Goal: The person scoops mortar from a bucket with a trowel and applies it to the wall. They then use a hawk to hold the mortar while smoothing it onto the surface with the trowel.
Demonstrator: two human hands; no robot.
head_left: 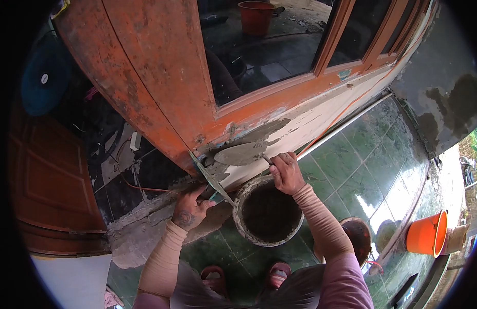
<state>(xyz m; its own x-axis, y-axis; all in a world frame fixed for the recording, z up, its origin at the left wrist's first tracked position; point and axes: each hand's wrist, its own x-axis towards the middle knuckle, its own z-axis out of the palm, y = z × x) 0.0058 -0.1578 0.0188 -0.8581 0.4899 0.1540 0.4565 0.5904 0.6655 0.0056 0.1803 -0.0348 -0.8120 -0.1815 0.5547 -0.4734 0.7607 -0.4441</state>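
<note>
My right hand [287, 174] is closed round the handle of a pointed trowel [241, 154]. The trowel's mortar-coated blade lies against the low wall under the window frame, beside a patch of wet grey mortar [267, 130]. My left hand [191, 208] grips a flat plastering float [210, 175] by its teal handle. The float is seen nearly edge-on, upright at the wall's corner, its lower end close to the bucket rim. Below and between my hands stands a round bucket [239, 219] with a mortar-crusted rim and dark contents.
An orange wooden frame [146, 67] with glass panes rises ahead. A second bucket [363, 232] stands by my right arm, with an orange bucket [423, 234] farther right. A brown panelled door [53, 180] is at left. Green tiles [346, 170] cover the floor.
</note>
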